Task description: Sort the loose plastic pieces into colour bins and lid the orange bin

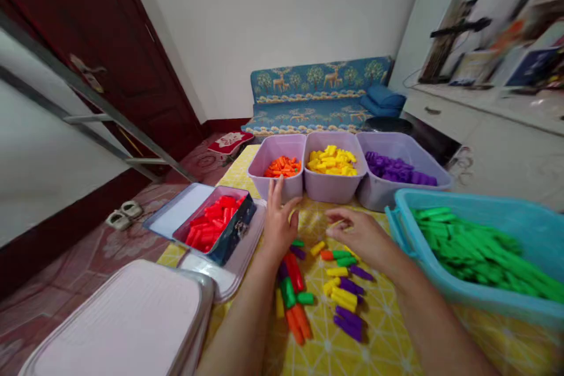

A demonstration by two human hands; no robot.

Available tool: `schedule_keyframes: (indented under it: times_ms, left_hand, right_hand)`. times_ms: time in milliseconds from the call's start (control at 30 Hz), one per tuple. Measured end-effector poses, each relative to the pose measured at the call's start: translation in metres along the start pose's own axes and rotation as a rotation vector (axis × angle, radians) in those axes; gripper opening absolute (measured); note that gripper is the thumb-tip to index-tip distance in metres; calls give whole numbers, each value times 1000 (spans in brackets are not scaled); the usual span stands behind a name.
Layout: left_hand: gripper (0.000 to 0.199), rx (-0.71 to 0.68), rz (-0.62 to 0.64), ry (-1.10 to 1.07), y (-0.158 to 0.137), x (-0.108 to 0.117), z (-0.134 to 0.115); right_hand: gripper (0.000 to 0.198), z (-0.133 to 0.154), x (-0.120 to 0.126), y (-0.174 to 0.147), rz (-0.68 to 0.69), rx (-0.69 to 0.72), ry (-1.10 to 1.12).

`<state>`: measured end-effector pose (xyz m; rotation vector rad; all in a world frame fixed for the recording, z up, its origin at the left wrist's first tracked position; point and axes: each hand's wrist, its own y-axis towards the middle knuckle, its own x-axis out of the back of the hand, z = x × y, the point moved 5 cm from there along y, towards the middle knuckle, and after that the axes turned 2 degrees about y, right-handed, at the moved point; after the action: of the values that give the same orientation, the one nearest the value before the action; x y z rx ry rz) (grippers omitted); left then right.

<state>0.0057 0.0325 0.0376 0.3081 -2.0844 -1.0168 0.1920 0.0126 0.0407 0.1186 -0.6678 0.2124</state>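
Note:
My left hand [281, 223] hovers over the table in front of the orange bin, fingers stretched up and apart, with nothing visible in it. To its right is my right hand [362, 236], palm inward, its thumb and fingers loosely bent and apart; I see nothing in them. Below and between the hands lie loose small plastic pieces: red [294, 272], green [288, 292], orange [298, 323], yellow [343, 299] and purple [349, 323]. My left forearm runs beside the red, green and orange group.
Lilac bins hold orange pieces [283, 167], yellow pieces [332, 161] and purple pieces [396, 169]. A turquoise basket [403, 229] of green pieces stands right. Left are an open box of red pieces [214, 223] and stacked lids [118, 317]. A sofa [308, 108] is behind.

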Motion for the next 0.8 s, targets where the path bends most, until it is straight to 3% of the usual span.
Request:
schedule_keyframes:
  times_ms: [67,133,233,300,367,467,633,800]
  left_hand:
    - [32,70,19,-78,-5,-5,9]
    - [29,120,116,-154,-10,-13,14]
    - [21,152,420,-265,-17,-27,12]
    - [28,132,612,-311,-20,-32,5]
    - [36,99,715,-331,-21,-32,-2]
    - [44,112,742,-366,-21,-32,-4]
    - [63,281,685,-524,-28,-41,9]
    - [40,411,666,-640,-36,-51,18]
  right_hand:
    - [44,-11,-5,-1,46,-27,-204]
    - [44,-18,-11,-2,86,-41,-347]
    - [41,-18,-25,-3,138,-33,-444]
    - [33,-11,-35,-3,130,4,-470]
    - [28,-7,-42,-2,88,16,-461]
    - [29,-7,-48,3,-6,2,-344]
    - [33,-18,-51,12,-103,-24,-193]
    - [18,-26,-45,17,-89,48,-8]
